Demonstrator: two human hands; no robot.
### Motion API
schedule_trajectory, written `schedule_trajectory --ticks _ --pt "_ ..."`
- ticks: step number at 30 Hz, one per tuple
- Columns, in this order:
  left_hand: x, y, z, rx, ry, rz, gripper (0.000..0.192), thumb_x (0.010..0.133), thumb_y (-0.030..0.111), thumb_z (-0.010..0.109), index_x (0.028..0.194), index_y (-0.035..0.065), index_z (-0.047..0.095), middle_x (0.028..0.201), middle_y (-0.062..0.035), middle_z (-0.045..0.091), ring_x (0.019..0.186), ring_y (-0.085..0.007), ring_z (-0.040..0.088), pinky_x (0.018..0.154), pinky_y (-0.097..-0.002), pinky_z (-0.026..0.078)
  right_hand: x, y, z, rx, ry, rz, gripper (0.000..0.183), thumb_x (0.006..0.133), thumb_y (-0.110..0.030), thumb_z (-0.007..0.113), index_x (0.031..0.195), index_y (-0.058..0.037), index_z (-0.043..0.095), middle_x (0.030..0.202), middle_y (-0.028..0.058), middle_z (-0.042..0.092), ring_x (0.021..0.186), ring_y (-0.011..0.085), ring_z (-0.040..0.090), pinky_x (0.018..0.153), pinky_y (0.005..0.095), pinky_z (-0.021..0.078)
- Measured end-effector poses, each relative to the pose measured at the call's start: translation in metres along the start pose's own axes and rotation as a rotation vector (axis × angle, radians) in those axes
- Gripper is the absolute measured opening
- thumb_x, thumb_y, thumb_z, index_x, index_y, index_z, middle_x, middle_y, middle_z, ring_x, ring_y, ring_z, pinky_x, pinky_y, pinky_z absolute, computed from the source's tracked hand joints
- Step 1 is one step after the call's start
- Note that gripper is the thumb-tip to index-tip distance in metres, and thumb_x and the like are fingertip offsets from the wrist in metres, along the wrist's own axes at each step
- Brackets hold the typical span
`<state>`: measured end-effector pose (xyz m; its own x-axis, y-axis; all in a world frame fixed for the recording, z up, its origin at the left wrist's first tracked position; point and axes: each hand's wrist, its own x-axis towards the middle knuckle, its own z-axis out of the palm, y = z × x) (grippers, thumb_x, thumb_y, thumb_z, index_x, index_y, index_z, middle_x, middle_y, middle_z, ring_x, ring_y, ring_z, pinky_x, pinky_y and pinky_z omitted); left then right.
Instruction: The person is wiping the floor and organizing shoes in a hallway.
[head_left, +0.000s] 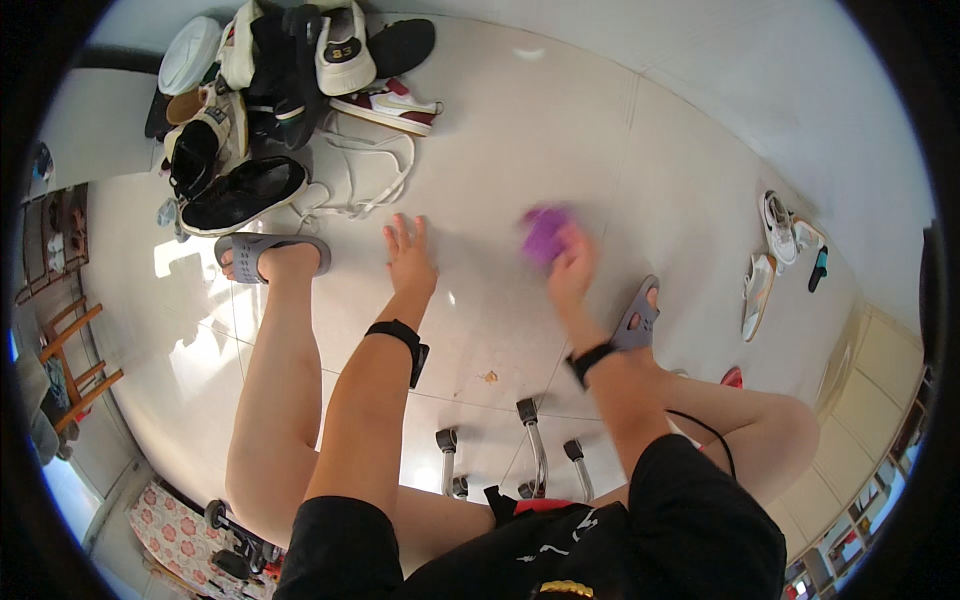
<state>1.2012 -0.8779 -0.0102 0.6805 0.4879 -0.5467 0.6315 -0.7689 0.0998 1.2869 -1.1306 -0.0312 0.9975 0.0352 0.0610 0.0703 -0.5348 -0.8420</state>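
Note:
My right hand (573, 261) grips a small purple object (546, 234), perhaps a cloth or a brush; motion blur hides its exact kind. It is over the pale tiled floor (487, 300). My left hand (411, 262) holds nothing, its fingers apart and pointing away from me; whether it touches the floor I cannot tell. Just beyond its fingertips lie loose white shoelaces (382, 196). A black shoe with a white sole (247, 193) rests left of that hand, and a white and maroon sneaker (390, 106) lies beyond the laces.
Several more shoes (281, 71) are heaped at the far left beside a grey panel (101, 127). White sneakers (776, 229) stand by the right wall. My feet wear grey slides (247, 259). Chair legs with casters (534, 442) show below me, and a wooden frame (79, 367) stands left.

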Motion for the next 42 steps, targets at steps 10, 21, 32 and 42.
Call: schedule_trajectory --ticks 10,21,32,42 --pt "-0.002 0.007 -0.013 -0.063 -0.052 -0.029 0.098 0.072 0.004 0.073 0.151 0.0276 0.021 0.16 -0.01 0.003 0.145 -0.0372 0.008 0.102 -0.0511 0.041 0.161 -0.008 0.066 -0.597 -0.169 -0.46 0.044 0.085 -0.009 0.054 0.128 -0.0206 0.055 0.123 0.0108 0.055 0.115 0.0352 0.048 0.091 0.0492 0.0414" --pt "-0.002 0.001 -0.02 -0.005 -0.054 0.04 0.092 0.074 -0.006 0.059 0.152 0.0224 0.018 0.158 -0.0162 0.003 0.144 -0.0426 0.007 0.106 -0.0441 0.04 -0.15 -0.046 -0.004 0.004 -0.739 -0.095 0.032 0.069 0.008 0.053 0.083 -0.0144 0.07 0.106 0.0072 0.063 0.111 0.0307 0.051 0.097 0.0471 0.0394" --pt "-0.013 0.001 -0.008 -0.247 -0.101 0.136 0.067 0.08 0.012 0.063 0.142 0.008 0.04 0.15 -0.0203 0.027 0.138 -0.0369 0.03 0.104 -0.044 0.041 -0.049 -0.014 -0.029 -0.367 -0.627 -0.377 0.035 0.076 0.0 0.057 0.107 -0.0114 0.066 0.122 0.0164 0.057 0.112 0.0385 0.052 0.096 0.048 0.043" --pt "-0.146 0.13 -0.093 -1.007 0.151 0.204 0.055 0.084 0.026 0.065 0.129 -0.0043 0.054 0.118 -0.0259 0.062 0.103 -0.031 0.064 0.09 -0.0357 0.049 -0.056 -0.282 -0.216 0.42 -0.561 0.034 0.028 0.092 -0.007 0.052 0.119 -0.0006 0.06 0.114 0.01 0.065 0.103 0.0186 0.061 0.09 0.0318 0.0474"
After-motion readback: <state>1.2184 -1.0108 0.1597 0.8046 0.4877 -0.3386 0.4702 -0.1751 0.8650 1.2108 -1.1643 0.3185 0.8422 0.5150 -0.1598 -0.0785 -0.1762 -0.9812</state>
